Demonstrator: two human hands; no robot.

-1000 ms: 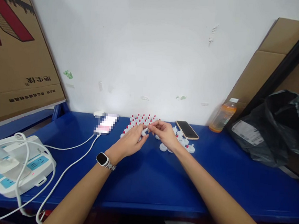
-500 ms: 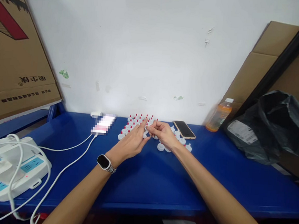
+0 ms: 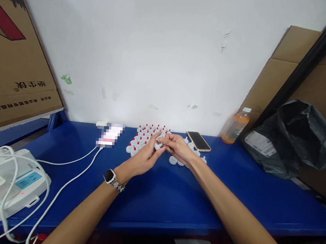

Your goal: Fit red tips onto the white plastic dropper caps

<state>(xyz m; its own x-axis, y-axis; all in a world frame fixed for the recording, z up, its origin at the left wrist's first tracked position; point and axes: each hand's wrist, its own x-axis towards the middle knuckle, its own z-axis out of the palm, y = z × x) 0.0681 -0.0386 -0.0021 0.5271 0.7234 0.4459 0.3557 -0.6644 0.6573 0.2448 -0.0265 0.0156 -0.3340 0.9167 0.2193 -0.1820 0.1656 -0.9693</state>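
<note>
Small white cap piece [image 3: 157, 145]: held above the blue table [image 3: 157, 196], between the two hands, just in front of the grouped pieces. Left hand [image 3: 141, 158]: fingers extended, tips closed against the piece from below; watch [image 3: 110, 177] on the wrist. Right hand [image 3: 178, 147]: fingers curled, pinched together at the same piece. Red-tipped white caps [image 3: 147, 134]: standing in rows behind the hands, near the wall. Plain white caps [image 3: 187, 157]: loose, under and beside the right hand. Phone [image 3: 198, 141]: flat, right of the caps. Orange drink bottle [image 3: 235, 126]: upright against the wall. Black bag [image 3: 291, 139]: far right. Power strip [image 3: 8, 185] with white cables: far left. Cardboard box [image 3: 16, 50]: upper left.
</note>
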